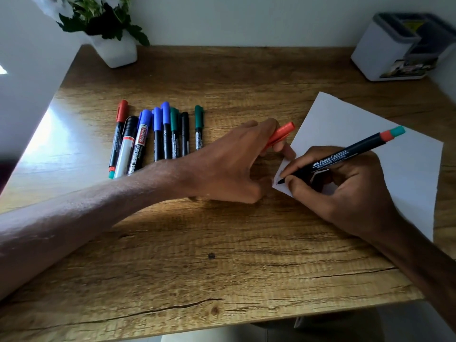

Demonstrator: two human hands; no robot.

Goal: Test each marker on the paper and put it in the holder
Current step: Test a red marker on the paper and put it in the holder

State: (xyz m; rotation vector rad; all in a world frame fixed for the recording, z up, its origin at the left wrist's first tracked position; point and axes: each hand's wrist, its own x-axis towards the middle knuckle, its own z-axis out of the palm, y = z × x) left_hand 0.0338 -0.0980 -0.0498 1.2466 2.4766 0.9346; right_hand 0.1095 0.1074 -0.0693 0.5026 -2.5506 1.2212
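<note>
Wood-grain counter (197, 243) lies under your hands. Your right hand (345, 191) grips an uncapped marker (345, 156), tip on the paper's (370, 144) near corner. Your left hand (234, 164) pinches the orange cap (282, 134). Behind lie the capped markers (158, 137); the holder (399, 50) stands far right.

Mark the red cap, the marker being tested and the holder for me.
red cap (283, 134), head view, middle of the cap held in the left hand.
marker (345, 154), head view, on the printed barrel, right hand gripping it.
holder (380, 53), head view, white front wall.
</note>
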